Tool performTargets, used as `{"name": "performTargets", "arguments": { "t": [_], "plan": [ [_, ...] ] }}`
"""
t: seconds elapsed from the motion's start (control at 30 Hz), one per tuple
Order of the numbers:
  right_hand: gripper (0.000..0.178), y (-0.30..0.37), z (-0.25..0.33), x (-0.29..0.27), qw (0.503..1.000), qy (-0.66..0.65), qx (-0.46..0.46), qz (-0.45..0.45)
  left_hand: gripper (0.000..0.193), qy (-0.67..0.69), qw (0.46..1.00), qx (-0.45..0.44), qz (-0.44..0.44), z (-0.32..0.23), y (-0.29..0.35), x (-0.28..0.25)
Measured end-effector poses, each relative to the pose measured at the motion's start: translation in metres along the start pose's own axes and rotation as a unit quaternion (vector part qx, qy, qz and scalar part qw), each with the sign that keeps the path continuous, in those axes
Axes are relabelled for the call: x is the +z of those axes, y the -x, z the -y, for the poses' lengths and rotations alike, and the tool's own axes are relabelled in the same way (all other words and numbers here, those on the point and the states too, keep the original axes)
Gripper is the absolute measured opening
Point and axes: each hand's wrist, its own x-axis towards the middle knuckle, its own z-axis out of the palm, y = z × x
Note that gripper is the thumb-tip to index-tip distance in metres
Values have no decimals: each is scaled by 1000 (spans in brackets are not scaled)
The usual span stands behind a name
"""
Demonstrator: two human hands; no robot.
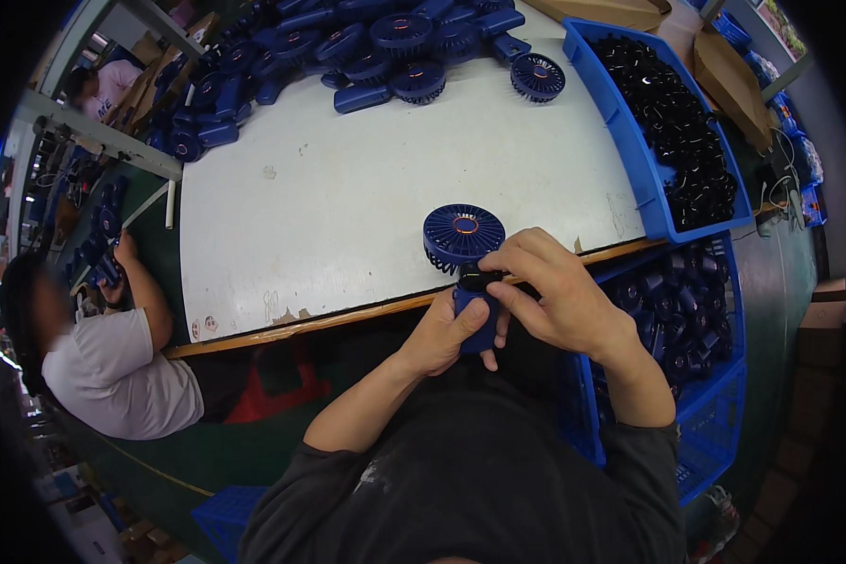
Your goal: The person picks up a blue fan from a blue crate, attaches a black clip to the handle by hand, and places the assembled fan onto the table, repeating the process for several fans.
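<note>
A dark blue handheld fan (pixel 463 232) is held at the table's near edge, its round grille over the white top. My left hand (pixel 439 331) wraps round its handle, thumb on the front. At the neck of the fan sits a small glossy black part (pixel 477 276). My right hand (pixel 550 291) pinches that black part between thumb and fingers; its exact shape is partly hidden by the fingertips. The same sort of shiny black pieces (pixel 663 113) fill a blue bin at the right end of the table.
Many blue fans (pixel 367 52) lie heaped along the far side of the white table (pixel 367 188); one fan (pixel 537 77) lies apart. A blue bin (pixel 620 141) stands at right, with a crate (pixel 714 414) of dark blue parts below. At left a co-worker (pixel 122 376) sits handling fans.
</note>
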Motion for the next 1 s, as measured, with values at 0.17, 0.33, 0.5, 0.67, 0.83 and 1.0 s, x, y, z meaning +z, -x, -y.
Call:
{"name": "performTargets", "arguments": {
  "t": [0.17,0.33,0.5,0.67,0.83,1.0],
  "plan": [
    [35,1,-3,12,997,64,-28,-18,69,89,996,-5,-16,-6,0,3],
    [50,6,11,28,992,116,2,-39,59,115,985,3,-128,-18,-13,18],
    [70,17,11,62,976,185,23,-116,45,125,970,10,-207,-5,-15,21],
    [61,62,-18,84,946,-230,176,-145,102,-574,781,230,-87,-36,-25,38],
    [42,144,-23,70,811,-388,292,-327,88,-655,650,300,-243,-107,-93,-32],
    [19,224,-56,19,783,-168,309,-513,98,-717,511,301,-367,-178,-162,-93]
  ]
}}
